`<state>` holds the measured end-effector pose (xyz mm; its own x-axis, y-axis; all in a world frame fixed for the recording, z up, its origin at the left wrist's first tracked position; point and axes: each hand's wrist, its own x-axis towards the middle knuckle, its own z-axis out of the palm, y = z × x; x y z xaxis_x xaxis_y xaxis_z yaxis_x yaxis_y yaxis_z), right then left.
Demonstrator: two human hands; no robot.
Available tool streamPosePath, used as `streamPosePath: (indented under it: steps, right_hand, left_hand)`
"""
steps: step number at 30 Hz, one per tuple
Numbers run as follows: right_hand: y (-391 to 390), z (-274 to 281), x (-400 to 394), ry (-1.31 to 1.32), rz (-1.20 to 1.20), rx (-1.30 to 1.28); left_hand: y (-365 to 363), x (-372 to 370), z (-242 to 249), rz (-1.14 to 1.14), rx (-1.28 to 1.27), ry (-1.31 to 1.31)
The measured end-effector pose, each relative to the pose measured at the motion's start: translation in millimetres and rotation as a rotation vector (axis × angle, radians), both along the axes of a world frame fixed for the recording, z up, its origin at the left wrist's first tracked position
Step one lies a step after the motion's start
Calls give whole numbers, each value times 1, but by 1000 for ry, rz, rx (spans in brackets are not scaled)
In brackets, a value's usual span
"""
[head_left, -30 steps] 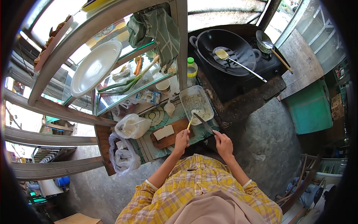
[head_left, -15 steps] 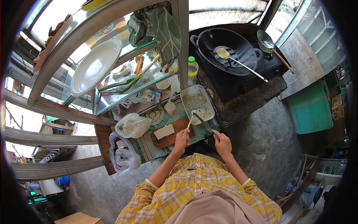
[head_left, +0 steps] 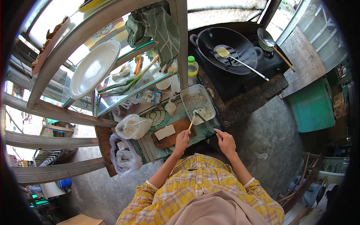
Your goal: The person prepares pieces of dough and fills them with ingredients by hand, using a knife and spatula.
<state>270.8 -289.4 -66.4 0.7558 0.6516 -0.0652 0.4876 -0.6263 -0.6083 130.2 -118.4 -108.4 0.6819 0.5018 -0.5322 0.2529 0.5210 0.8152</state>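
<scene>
The left hand (head_left: 182, 141) is curling its fingers around a narrow, yellowish stick (head_left: 191, 125), whose far end is resting in a lumpy, whitish paste (head_left: 205, 114). The right hand (head_left: 226, 142) is bending its fingers close together, pinching the near end of a dark, flat blade (head_left: 204, 121) that is slanting into the same paste. This mass is clinging to the near end of a rectangular, translucent plastic container (head_left: 186, 98), which is standing on the worn, greenish tabletop (head_left: 149, 153). Smooth, squared white slabs (head_left: 165, 132) are lying on a reddish-brown wooden board (head_left: 181, 139) beside the left hand. Beyond, a round, black metal wok (head_left: 210, 40) is sitting on the stove, holding a long-handled spatula (head_left: 249, 69). Crumpled, filmy plastic bags (head_left: 125, 159) are slumping at the left.
</scene>
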Motion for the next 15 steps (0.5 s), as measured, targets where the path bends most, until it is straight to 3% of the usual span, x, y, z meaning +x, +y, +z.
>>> streamPosePath:
  steps: [7,13,15]
  right_hand:
    - [-2,0,1,30,24,54]
    - [-1,-6,5,-16,28,35]
    - [-2,3,2,26,72,80]
  left_hand:
    - [-1,-5,4,-28,146,48]
    - [-2,-12,-13,-94,559,72]
    - [-1,-14,-14,-99,579,68]
